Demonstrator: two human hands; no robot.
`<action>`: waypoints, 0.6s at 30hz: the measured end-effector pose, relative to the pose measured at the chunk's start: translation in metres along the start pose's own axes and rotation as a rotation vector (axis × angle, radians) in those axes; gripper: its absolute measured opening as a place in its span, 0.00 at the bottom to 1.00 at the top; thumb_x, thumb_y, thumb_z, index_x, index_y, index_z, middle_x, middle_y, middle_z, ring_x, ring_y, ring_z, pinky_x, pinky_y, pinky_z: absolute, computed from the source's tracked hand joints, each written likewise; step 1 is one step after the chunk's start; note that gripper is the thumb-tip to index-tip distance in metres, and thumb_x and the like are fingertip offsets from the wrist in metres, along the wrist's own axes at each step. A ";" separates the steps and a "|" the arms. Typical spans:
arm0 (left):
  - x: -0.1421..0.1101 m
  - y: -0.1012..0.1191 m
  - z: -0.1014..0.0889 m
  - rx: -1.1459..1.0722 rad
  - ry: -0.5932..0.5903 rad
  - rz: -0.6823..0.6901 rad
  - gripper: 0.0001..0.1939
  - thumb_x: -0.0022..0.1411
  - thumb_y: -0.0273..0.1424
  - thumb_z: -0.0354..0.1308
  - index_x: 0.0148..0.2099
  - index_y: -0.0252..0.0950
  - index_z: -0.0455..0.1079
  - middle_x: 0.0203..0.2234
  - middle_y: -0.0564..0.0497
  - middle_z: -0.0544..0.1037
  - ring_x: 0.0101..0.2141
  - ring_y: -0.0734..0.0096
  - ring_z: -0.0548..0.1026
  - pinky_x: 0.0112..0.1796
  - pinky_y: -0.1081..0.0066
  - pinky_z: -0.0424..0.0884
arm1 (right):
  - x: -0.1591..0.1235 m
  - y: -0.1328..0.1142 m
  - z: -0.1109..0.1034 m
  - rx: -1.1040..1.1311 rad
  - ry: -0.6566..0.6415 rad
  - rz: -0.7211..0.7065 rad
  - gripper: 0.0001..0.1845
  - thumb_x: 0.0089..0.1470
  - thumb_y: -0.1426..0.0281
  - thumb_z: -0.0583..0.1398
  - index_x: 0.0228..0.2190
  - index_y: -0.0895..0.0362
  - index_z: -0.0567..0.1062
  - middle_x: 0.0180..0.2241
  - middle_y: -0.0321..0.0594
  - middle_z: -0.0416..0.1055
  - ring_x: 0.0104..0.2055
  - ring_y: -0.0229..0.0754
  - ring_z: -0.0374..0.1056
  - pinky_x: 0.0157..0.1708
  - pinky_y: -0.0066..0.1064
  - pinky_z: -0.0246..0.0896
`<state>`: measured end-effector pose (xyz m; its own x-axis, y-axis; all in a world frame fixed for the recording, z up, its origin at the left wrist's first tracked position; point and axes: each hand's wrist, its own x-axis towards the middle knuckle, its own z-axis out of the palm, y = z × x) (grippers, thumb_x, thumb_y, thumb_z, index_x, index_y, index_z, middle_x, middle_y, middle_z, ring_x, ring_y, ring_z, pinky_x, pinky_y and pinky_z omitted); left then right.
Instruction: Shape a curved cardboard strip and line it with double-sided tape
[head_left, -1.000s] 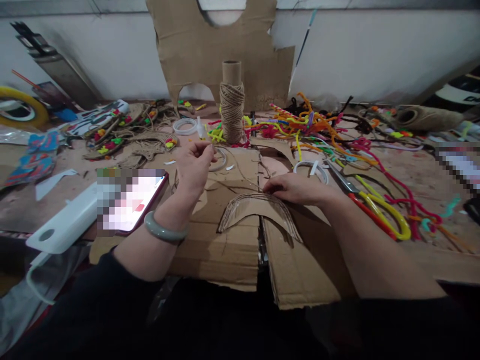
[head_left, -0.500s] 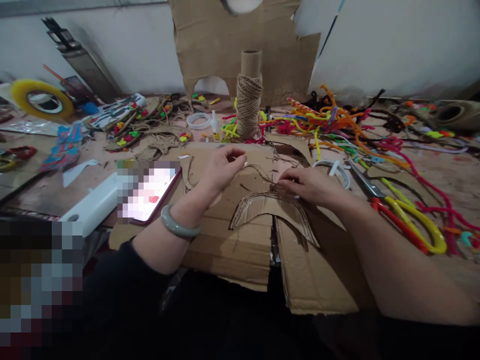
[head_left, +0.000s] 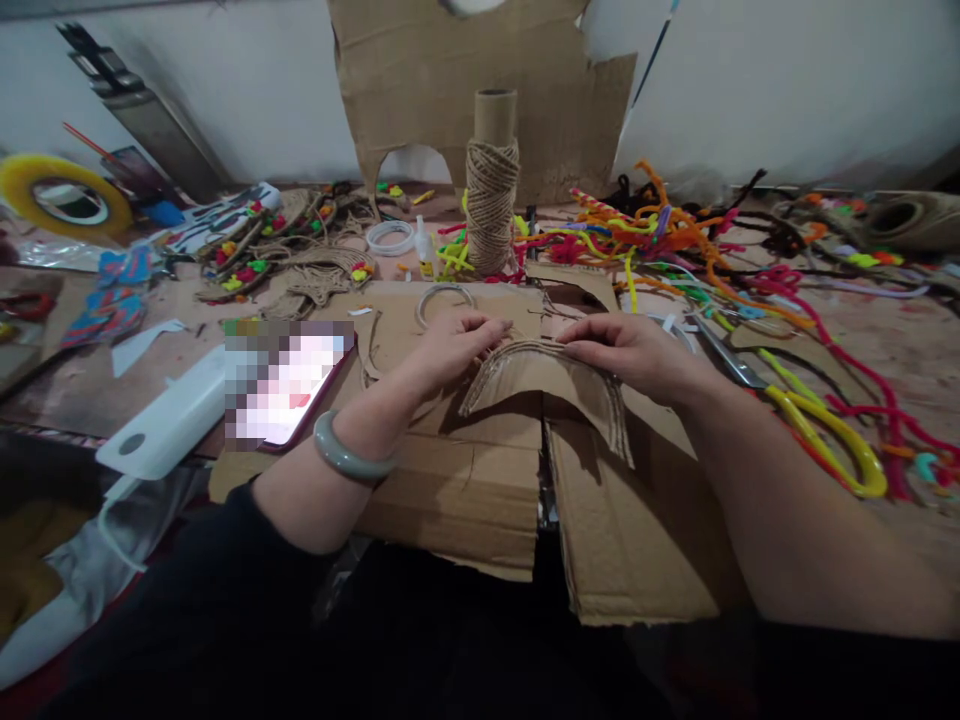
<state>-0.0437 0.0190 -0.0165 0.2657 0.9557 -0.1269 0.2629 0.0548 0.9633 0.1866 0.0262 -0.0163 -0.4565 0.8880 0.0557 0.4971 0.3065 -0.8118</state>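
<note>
Pinching the top rim of the arched cardboard piece (head_left: 547, 385): left hand (head_left: 454, 345) grips its left shoulder, right hand (head_left: 634, 352) the right, thin jute strand apparently caught under the fingertips, though too fine to confirm. Piece sits tilted up off the flat cardboard sheet (head_left: 450, 490) at the near middle edge of the tabletop. Best handled with strand kept taut, pressed down along the rim bit by bit, arch kept steady. Twine spool (head_left: 491, 205) stands toward far edge; scissors (head_left: 810, 425) lie right; phone (head_left: 289, 385) left, screen blurred. No readable writing or brands anywhere.
</note>
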 end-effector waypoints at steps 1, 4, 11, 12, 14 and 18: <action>-0.001 0.000 0.000 0.005 -0.046 -0.010 0.17 0.59 0.43 0.54 0.28 0.33 0.69 0.21 0.53 0.70 0.21 0.79 0.63 0.22 0.76 0.56 | 0.000 0.000 -0.001 0.016 0.031 0.006 0.16 0.50 0.54 0.60 0.30 0.53 0.77 0.34 0.41 0.77 0.36 0.44 0.70 0.37 0.35 0.65; -0.004 0.001 0.000 0.052 -0.106 -0.028 0.15 0.57 0.41 0.56 0.27 0.34 0.69 0.19 0.56 0.67 0.20 0.80 0.60 0.22 0.76 0.54 | 0.000 0.000 -0.001 0.033 0.083 0.006 0.17 0.47 0.52 0.62 0.30 0.53 0.78 0.34 0.41 0.77 0.35 0.44 0.70 0.35 0.35 0.65; -0.004 0.001 0.002 0.046 -0.077 -0.064 0.08 0.53 0.33 0.57 0.25 0.35 0.67 0.18 0.57 0.64 0.19 0.80 0.59 0.22 0.75 0.52 | 0.000 -0.002 0.000 0.070 0.080 -0.020 0.15 0.48 0.53 0.62 0.29 0.52 0.78 0.30 0.38 0.75 0.29 0.40 0.67 0.27 0.31 0.61; -0.004 0.001 0.002 0.037 -0.065 -0.071 0.08 0.53 0.32 0.57 0.25 0.35 0.67 0.18 0.57 0.64 0.19 0.80 0.59 0.22 0.75 0.52 | -0.001 -0.003 0.000 0.083 0.066 -0.015 0.15 0.49 0.54 0.62 0.29 0.52 0.78 0.29 0.38 0.75 0.28 0.39 0.67 0.26 0.30 0.60; -0.004 0.000 0.002 0.009 -0.042 -0.073 0.08 0.54 0.32 0.57 0.25 0.35 0.67 0.18 0.57 0.65 0.19 0.80 0.60 0.22 0.75 0.53 | -0.001 -0.002 0.000 0.110 0.067 -0.002 0.15 0.48 0.54 0.63 0.29 0.52 0.78 0.28 0.38 0.74 0.28 0.38 0.66 0.25 0.30 0.59; -0.005 0.000 0.002 -0.108 -0.037 -0.032 0.14 0.57 0.39 0.60 0.25 0.35 0.68 0.18 0.55 0.67 0.19 0.80 0.63 0.23 0.75 0.56 | 0.000 0.002 -0.001 0.140 0.197 0.078 0.14 0.45 0.56 0.65 0.29 0.54 0.78 0.25 0.37 0.72 0.25 0.37 0.63 0.23 0.28 0.55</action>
<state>-0.0429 0.0140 -0.0161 0.2935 0.9417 -0.1644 0.1705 0.1177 0.9783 0.1886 0.0270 -0.0178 -0.2614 0.9610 0.0908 0.4116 0.1960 -0.8901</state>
